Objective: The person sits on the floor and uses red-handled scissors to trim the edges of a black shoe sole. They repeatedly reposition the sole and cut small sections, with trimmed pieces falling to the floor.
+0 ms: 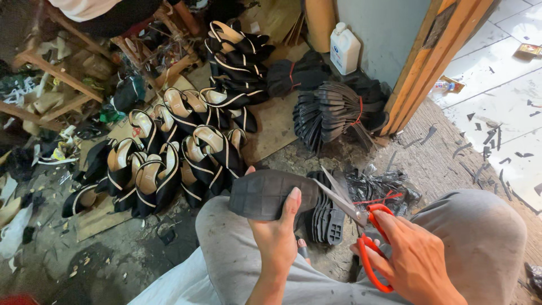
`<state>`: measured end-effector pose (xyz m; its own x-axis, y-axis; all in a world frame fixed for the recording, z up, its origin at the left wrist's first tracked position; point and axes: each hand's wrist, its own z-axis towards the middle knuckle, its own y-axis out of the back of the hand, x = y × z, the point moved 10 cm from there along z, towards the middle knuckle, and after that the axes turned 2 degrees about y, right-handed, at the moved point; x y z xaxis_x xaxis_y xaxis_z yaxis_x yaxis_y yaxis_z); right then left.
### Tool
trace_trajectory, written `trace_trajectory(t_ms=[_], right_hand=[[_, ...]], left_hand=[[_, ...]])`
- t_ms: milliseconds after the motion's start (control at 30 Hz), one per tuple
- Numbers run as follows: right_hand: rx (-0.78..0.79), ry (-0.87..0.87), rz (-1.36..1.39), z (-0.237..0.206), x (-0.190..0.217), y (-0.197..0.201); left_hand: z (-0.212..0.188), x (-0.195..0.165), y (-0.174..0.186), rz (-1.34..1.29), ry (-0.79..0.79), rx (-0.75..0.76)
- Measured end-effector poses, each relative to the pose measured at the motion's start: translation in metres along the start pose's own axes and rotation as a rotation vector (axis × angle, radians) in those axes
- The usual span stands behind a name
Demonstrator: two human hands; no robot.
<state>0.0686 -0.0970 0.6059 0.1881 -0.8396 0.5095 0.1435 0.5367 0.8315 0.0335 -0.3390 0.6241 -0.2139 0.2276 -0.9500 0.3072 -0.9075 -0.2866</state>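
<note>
My left hand (pixel 278 232) holds a black rubber shoe sole (pixel 265 194) flat above my left knee, thumb on top of it. In my right hand (pixel 411 254) are red-handled scissors (pixel 361 226), fingers through the loops. Their metal blades point left and are spread at the right edge of the sole. Under the scissors, between my knees, stands a small stack of black soles (pixel 327 217). I sit with both knees in grey trousers at the bottom of the view.
Many black sandals with tan insoles (pixel 175 158) lie piled on cardboard to the left. Tied bundles of black soles (pixel 333 110) sit by a wooden door frame (pixel 429 62). A white plastic bottle (pixel 344 48) stands behind them. Black offcuts litter the white tiles on the right.
</note>
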Motion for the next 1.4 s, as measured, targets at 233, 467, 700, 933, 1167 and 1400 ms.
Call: trace_trajectory(t_ms=[233,467,700,933,1167,1400], right_hand=[[-0.113,0.074,-0.148,0.011,0.035,0.021],[-0.151,0.115,-0.168,0.016,0.04,0.035],[-0.018,0.148,-0.191,0.011,0.017,0.03],[0.054,0.146,-0.16,0.006,0.002,0.015],[0.047,0.121,-0.149,0.009,0.007,0.018],[-0.089,0.173,-0.161,0.016,0.025,0.027]], left_hand=[[-0.008,0.007,-0.004,-0.061,0.004,-0.024],[-0.009,-0.007,-0.013,0.042,-0.003,0.061],[0.009,-0.018,-0.019,0.138,-0.039,0.265],[0.016,-0.011,-0.019,0.176,-0.029,0.311],[0.007,-0.005,-0.022,0.125,0.057,0.317],[-0.012,0.002,-0.04,0.025,0.165,0.411]])
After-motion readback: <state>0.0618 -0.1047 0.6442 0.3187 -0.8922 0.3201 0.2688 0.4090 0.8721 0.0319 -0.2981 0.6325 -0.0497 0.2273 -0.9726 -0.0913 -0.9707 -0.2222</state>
